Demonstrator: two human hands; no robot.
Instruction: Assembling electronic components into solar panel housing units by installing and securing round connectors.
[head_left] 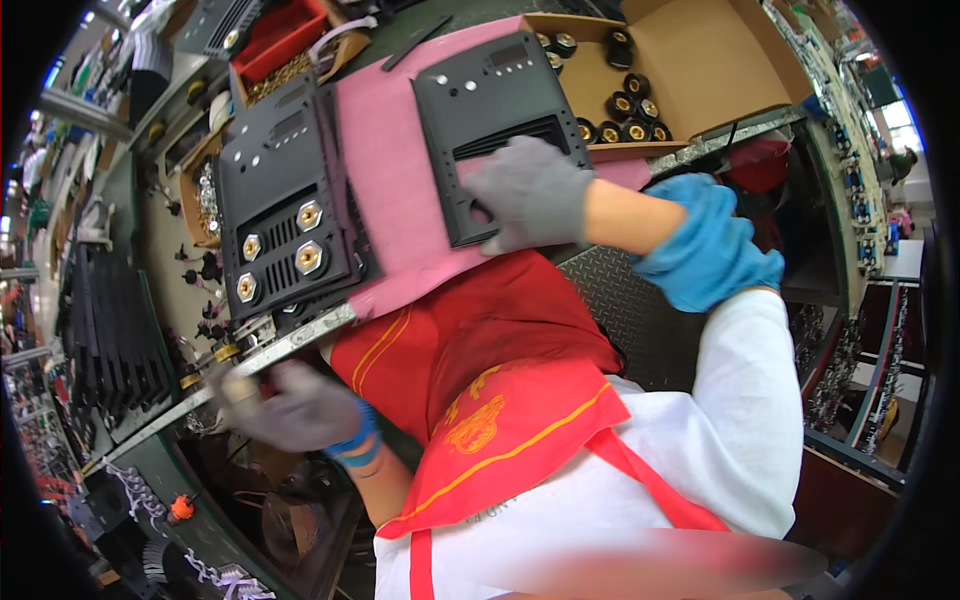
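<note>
My right hand [530,195], in a grey glove, is curled over the near part of a black plastic panel [490,95] and grips it by its near edge. This panel has slots and several small holes; the hand hides its near right part. My left hand [290,405], also gloved in grey, is off the table's front edge at the left, smeared by motion. Whether it holds anything cannot be made out. Above it lies a stack of similar black panels [270,160], the top one fitted with several hexagonal brass-centred fittings [308,257].
Pink sheeting [385,150] covers the tabletop. At the back right, an open cardboard box [700,60] holds several black round parts [622,105]. A red bin [285,40] stands at the back left. Several dark panels [115,330] stand on edge at far left.
</note>
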